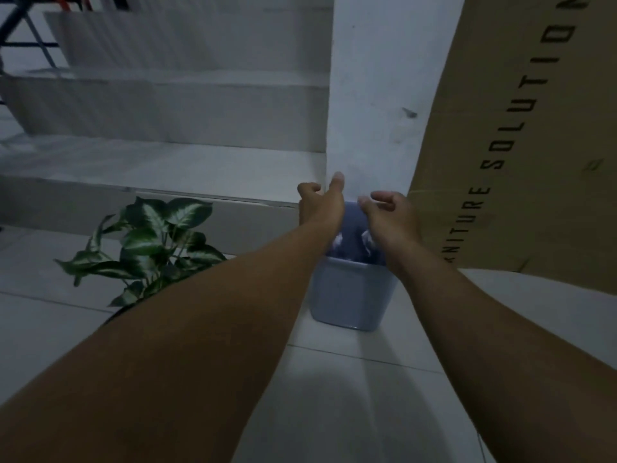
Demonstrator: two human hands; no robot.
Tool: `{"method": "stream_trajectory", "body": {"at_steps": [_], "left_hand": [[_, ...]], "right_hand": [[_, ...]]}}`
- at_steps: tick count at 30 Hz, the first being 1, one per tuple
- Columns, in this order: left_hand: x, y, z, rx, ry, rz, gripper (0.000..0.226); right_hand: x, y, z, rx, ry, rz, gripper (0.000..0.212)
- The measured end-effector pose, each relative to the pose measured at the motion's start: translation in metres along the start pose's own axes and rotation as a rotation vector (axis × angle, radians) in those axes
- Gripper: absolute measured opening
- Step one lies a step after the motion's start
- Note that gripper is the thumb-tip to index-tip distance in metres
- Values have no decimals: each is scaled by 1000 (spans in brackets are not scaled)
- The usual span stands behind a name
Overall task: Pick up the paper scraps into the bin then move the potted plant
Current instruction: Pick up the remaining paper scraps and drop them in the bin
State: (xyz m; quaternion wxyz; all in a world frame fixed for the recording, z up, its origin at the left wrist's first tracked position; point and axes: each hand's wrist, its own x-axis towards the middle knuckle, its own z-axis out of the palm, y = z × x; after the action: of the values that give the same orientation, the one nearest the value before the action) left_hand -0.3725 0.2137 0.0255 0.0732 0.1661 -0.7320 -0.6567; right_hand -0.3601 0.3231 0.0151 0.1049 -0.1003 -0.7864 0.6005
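- Two bare hands hover over one blue bin on the tiled floor.
- Left hand — fingers loosely curled, thumb up, holding nothing.
- Right hand likewise slack and empty.
- Two white scraps show inside the bin.
- One plant stands left of the bin — its pot mostly hidden behind the left forearm.
- One cardboard sheet leans on the wall at right.

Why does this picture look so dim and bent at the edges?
Head view: weak bluish room light, no glare; the wide lens bows the cardboard sheet and stretches the forearms; the paper scraps in the bin are smeared and blurred.
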Motion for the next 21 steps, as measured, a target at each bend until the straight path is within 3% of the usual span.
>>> {"method": "stream_trajectory", "body": {"at_steps": [3, 6, 10, 17, 21], "left_hand": [[-4, -6, -1, 27, -78, 94, 49], [-14, -3, -16, 75, -58, 232, 37], [-37, 2, -61, 169, -62, 404, 24], [-104, -5, -178, 598, -144, 638, 32], [-153, -12, -251, 692, -118, 645, 36]], "right_hand": [[-6, 9, -4, -61, -7, -101, 36], [-10, 8, -7, -93, -7, -123, 26], [-33, 4, -6, -124, -24, -285, 15], [-118, -22, 23, -124, -75, -560, 22], [-183, -41, 47, -109, -136, -627, 22]]}}
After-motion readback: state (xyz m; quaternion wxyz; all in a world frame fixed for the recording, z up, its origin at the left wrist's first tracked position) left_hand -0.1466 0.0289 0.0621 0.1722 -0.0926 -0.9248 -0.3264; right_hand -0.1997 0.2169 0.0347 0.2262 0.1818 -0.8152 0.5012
